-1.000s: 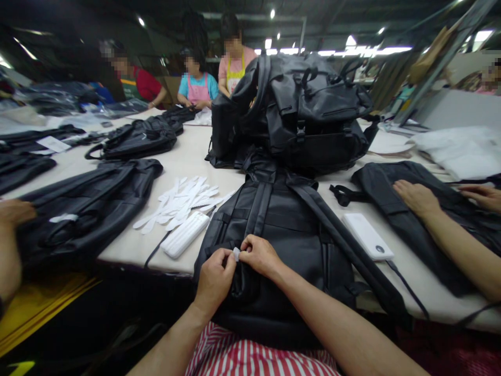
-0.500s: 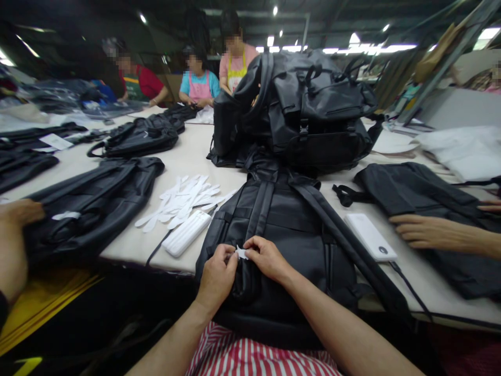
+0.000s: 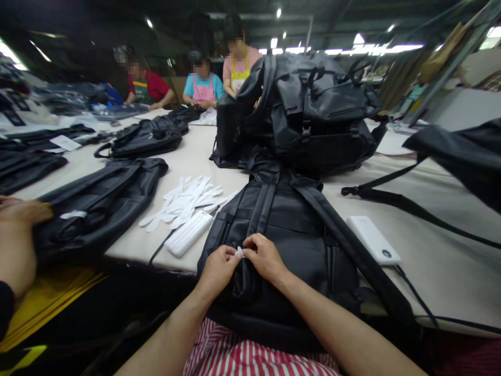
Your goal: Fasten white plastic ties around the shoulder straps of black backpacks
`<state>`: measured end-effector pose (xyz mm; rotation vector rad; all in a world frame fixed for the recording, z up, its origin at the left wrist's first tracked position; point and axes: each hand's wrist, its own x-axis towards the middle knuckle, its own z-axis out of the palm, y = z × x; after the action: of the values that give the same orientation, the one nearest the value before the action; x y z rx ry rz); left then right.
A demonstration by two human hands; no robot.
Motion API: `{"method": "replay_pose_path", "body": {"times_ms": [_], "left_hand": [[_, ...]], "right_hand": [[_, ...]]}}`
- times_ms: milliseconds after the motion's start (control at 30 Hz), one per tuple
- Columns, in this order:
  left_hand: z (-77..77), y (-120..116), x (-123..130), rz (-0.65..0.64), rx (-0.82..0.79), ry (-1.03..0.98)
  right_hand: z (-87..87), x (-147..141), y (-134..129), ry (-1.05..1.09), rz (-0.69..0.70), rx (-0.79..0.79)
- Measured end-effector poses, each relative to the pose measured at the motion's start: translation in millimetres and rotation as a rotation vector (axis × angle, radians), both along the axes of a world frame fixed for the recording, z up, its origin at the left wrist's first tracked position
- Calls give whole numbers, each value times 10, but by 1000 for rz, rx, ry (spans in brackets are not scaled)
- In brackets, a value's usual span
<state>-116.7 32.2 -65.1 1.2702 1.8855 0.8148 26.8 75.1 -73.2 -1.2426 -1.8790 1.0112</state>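
A black backpack (image 3: 293, 250) lies in front of me, its lower end over the table edge near my striped apron. Above its left side my left hand (image 3: 219, 269) pinches a small white strip (image 3: 239, 252) between thumb and fingers. From the other side my right hand (image 3: 265, 256) pinches the same strip, fingertips almost touching the left ones. Under the strip is a dark strap or bundled part of the bag, mostly hidden by my fingers. A pile of white strips (image 3: 191, 196) lies to the left of the backpack.
White power banks with cables lie left (image 3: 189, 233) and right (image 3: 373, 240) of the backpack. Stuffed black bags (image 3: 329, 115) rise behind it. A co-worker's hand (image 3: 19, 224) rests on another black bag (image 3: 102, 203) at left. Several people work across the table.
My fingertips have drawn closer together on the strip, and less of it shows. On the right, the black bag has been lifted off the table, its strap trailing; the co-worker's hands there left view.
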Motion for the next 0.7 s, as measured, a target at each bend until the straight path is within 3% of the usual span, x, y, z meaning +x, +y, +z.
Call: {"method": "replay_pose_path", "body": {"times_ms": [167, 267, 500, 700], "left_hand": [[93, 26, 40, -1, -76, -172], [120, 27, 43, -22, -83, -160], [151, 61, 23, -145, 16, 58], [222, 47, 72, -233, 69, 312]], "right_hand": [[-9, 30, 17, 29, -12, -116], [9, 46, 20, -6, -26, -153], [154, 14, -29, -127, -83, -73], [140, -18, -5, -181, -56, -68]]}}
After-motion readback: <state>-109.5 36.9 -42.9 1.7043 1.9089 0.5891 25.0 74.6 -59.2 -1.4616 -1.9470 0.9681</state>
